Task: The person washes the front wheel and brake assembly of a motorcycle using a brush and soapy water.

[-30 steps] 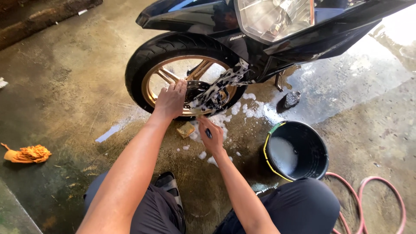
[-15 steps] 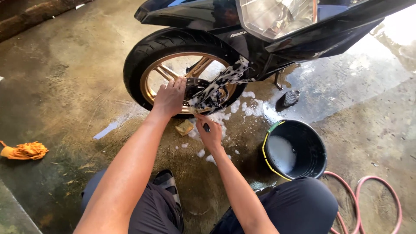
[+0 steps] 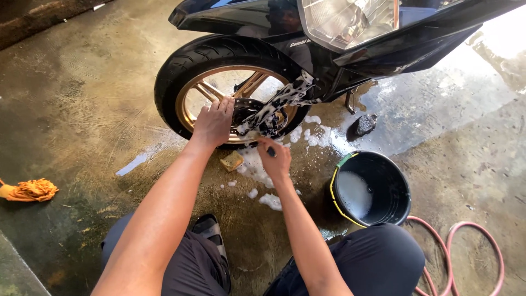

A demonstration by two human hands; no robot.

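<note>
1. Wet concrete floor [image 3: 71, 109], stained and puddled, with sunlit water at upper right; a motorcycle's front end fills the top of the view.
2. Front wheel [image 3: 219, 87]: black tyre, gold rim. Soap foam covers the fork leg [image 3: 279, 101] and hub area; the upper rim and tyre show little or no foam.
3. Left hand [image 3: 212, 123]: fingers together and curled over the lower gold rim, gripping it beside the hub.
4. Right hand [image 3: 275, 159]: fingers closed around a small dark-handled brush [image 3: 270, 151], its tip pointing up toward the foamy hub, just below the wheel.
5. Yellow sponge [image 3: 232, 161]: lying on the floor just under the wheel, between the two hands, untouched.
6. Black bucket [image 3: 378, 189] with yellow-edged rim: near the right knee, holding soapy water.
7. Pink hose [image 3: 466, 241] coiled at lower right; orange cloth [image 3: 33, 190] well apart at left; foam patches [image 3: 268, 200] on the floor beneath the wheel.
8. Progress, judged: hub and fork soaped and under scrubbing; most of the rim, tyre and bodywork look unlathered, and no rinsing shows on the foamed parts, so the larger share remains.
9. Change from half a second earlier: the view sits slightly further right and lower. Left hand in the same grip on the rim; right hand near the same spot, brush tip a little closer to the hub. Sponge, bucket and cloth unmoved.
</note>
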